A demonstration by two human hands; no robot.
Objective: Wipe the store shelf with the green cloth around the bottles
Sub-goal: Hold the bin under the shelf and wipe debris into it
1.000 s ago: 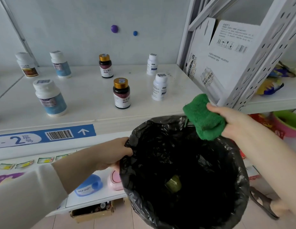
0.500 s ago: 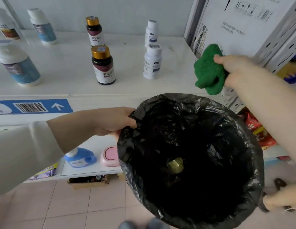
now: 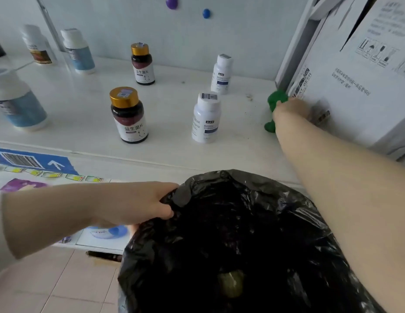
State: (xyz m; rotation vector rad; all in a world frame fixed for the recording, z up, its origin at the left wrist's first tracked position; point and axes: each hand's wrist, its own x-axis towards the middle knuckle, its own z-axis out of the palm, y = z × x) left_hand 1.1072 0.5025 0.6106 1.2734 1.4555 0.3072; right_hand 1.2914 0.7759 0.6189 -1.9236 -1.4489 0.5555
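- Now gripping the green cloth (image 3: 277,99) in the right hand (image 3: 292,109), bunched on the shelf (image 3: 174,105) against the cardboard box (image 3: 355,86).
- Clutching the black bin bag (image 3: 242,222) rim with the left hand (image 3: 138,202), below the shelf edge.
- Apart from upright bottles (image 3: 206,118) to the left.

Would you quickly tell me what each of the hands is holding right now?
The left hand grips the rim of the black bin bag.
The right hand holds the green cloth at the shelf's right end.
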